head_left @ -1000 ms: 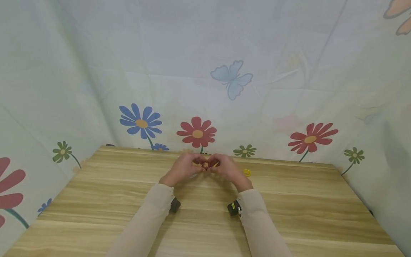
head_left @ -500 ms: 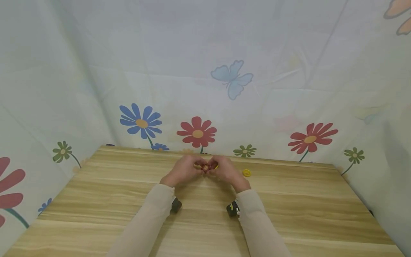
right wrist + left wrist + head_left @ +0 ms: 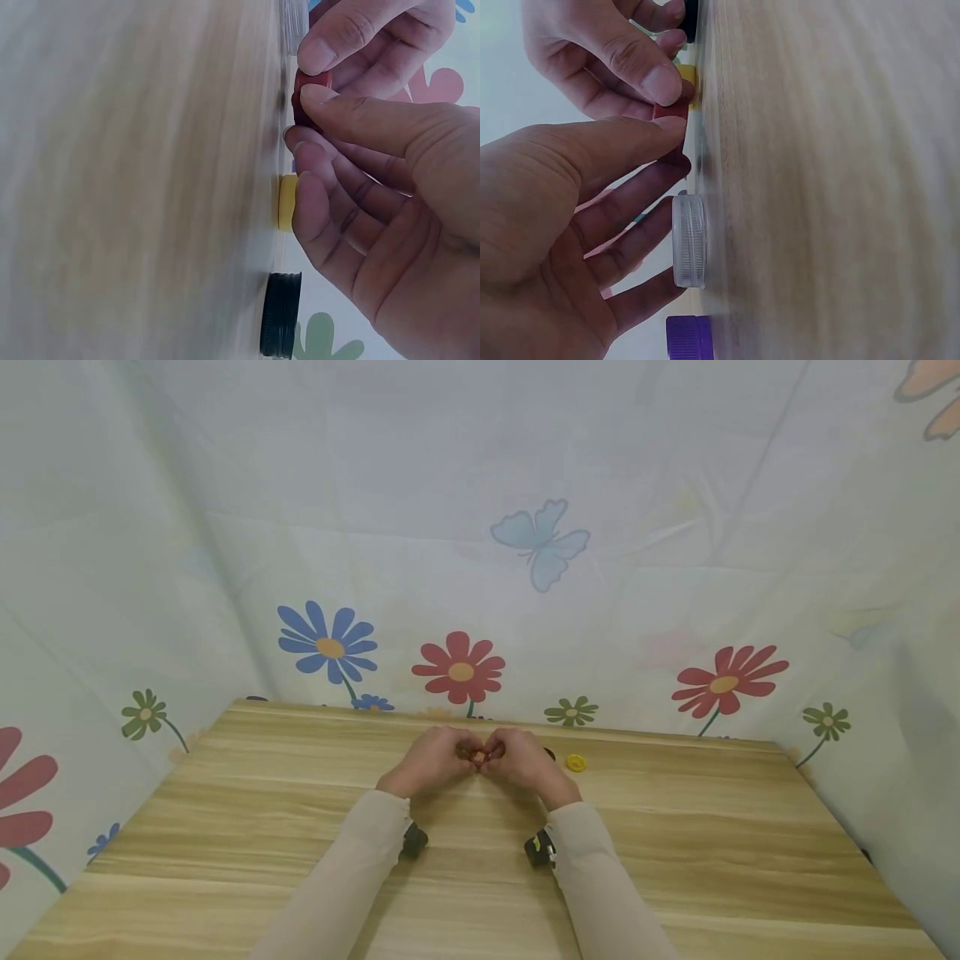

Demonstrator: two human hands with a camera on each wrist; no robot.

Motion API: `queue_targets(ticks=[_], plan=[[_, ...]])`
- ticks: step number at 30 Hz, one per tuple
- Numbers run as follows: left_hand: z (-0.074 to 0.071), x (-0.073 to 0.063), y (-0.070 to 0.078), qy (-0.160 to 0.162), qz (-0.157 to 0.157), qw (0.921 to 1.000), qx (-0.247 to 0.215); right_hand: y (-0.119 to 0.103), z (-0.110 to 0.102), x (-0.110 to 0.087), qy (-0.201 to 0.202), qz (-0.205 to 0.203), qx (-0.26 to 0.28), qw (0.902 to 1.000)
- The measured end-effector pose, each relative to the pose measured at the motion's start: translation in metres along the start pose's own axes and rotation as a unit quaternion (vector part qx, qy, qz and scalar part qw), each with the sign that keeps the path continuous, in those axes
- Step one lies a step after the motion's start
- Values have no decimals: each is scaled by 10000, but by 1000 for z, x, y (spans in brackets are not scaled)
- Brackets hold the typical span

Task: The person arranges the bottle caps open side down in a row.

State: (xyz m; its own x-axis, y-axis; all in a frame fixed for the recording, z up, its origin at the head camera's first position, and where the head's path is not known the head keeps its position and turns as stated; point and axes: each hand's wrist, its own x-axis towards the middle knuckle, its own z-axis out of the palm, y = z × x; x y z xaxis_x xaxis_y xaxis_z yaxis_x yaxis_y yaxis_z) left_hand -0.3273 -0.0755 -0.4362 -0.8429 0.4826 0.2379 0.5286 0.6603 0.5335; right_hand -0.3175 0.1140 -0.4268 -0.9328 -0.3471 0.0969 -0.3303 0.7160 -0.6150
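A small red bottle cap (image 3: 479, 758) with a paler mark on top is pinched between both hands near the table's far edge. In the left wrist view my left hand (image 3: 562, 217) grips the red cap (image 3: 669, 110) between thumb and index finger, the other fingers loosely bent. From the other side my right hand (image 3: 397, 195) pinches it by thumb and fingertips, as the right wrist view shows. A clear ribbed cap (image 3: 690, 241) stands just past the left hand's lower fingers. Beside the right hand's fingers is a yellow cap (image 3: 286, 202), partly hidden.
A purple cap (image 3: 689, 337) stands beyond the clear one. A black cap (image 3: 282, 315) stands right of the yellow one. Farther right on the wooden table (image 3: 697, 827) lies another round yellow cap (image 3: 576, 763). A flowered cloth (image 3: 420, 568) hangs behind the table.
Both hands have drawn slightly toward the body with the red cap, and its top now shows less. A dark cap has come into sight behind the right hand.
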Motion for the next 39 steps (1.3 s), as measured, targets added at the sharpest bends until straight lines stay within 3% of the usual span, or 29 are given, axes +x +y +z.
queue_targets(ticks=[12, 19, 27, 39], plan=[[2, 0, -2, 38, 47, 9997, 217, -1, 2, 0, -31, 20, 17, 10000], [2, 0, 0, 7, -179, 9994, 280, -1, 2, -1, -80, 52, 67, 9999], [2, 0, 1, 7, -164, 9992, 354, -4, 1, -1, -19, -18, 73, 10000], [2, -1, 1, -74, -303, 9995, 29, 1, -3, -2, -16, 178, 179, 9997]])
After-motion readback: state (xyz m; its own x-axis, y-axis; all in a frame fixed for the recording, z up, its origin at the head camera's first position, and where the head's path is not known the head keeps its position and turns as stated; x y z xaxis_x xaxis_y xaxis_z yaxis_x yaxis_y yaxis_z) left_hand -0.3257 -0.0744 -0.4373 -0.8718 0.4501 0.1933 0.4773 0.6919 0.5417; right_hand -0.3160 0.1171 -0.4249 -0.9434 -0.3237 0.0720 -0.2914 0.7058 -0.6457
